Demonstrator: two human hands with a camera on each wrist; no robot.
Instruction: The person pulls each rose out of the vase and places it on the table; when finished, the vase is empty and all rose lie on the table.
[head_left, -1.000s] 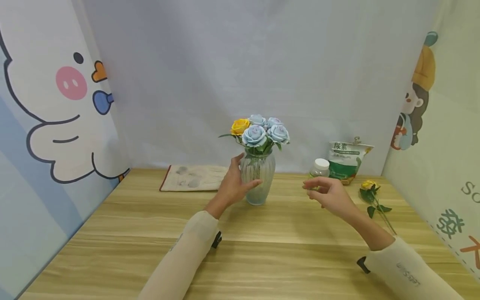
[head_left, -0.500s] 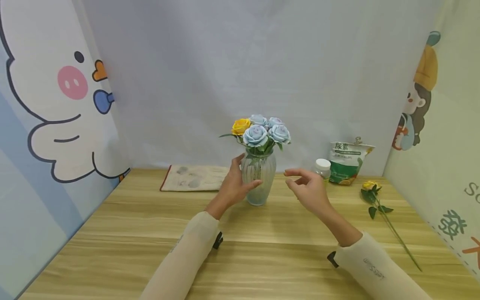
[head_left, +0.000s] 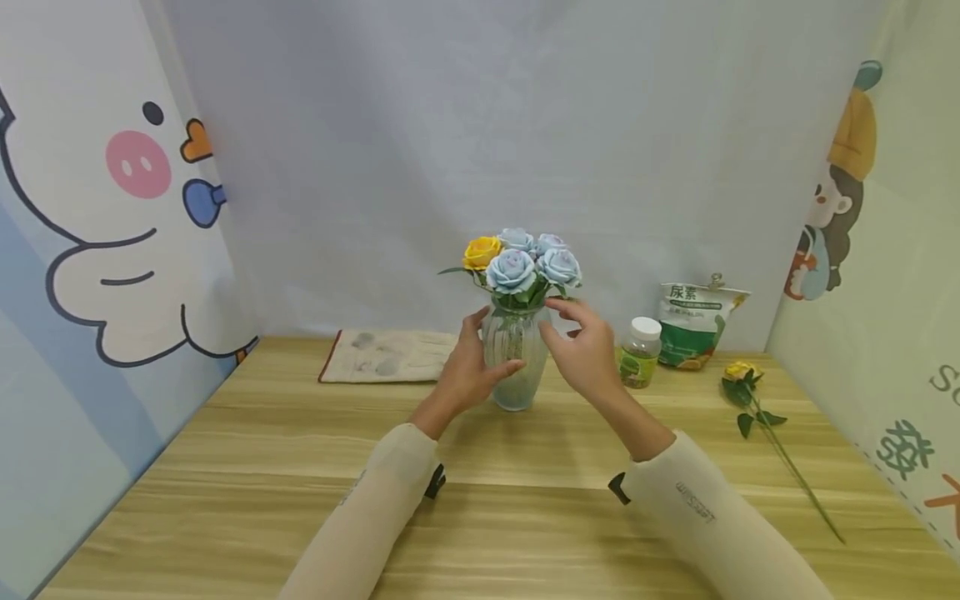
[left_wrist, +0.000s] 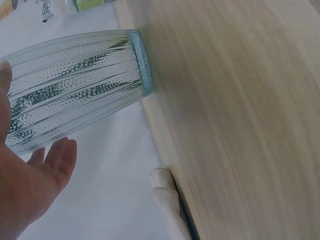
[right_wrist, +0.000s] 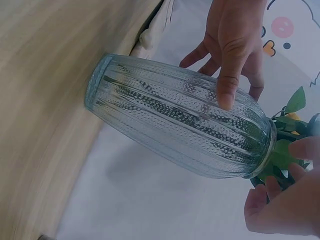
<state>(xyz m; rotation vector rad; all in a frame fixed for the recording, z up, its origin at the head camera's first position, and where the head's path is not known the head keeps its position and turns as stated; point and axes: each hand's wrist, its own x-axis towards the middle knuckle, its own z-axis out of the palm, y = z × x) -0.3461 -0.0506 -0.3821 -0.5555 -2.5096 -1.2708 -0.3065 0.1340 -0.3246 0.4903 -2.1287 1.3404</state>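
Observation:
A ribbed clear glass vase [head_left: 517, 354] stands upright on the wooden table, holding several light-blue roses [head_left: 512, 270] and a yellow rose [head_left: 481, 252]. My left hand [head_left: 471, 367] holds the vase from its left side, thumb across the front and fingers toward the back. In the right wrist view that thumb lies on the ribbed glass [right_wrist: 180, 115]. At the vase's mouth is my right hand [head_left: 588, 350], its thumb and index finger apart, close to the rim and the green leaves [right_wrist: 280, 155]. Whether its fingertips touch a leaf or the rim is hard to tell.
To the right stand a white-capped jar [head_left: 639, 354] and a green-and-white pouch [head_left: 688, 325] with a clip on top. A single yellow rose [head_left: 742, 373] with a long stem lies further right. Cream work gloves [head_left: 386, 354] lie at the back left, near the wall.
My right hand has moved left from beside the jar to the vase's mouth, uncovering the jar and the loose rose's stem. The left hand and vase have stayed in place.

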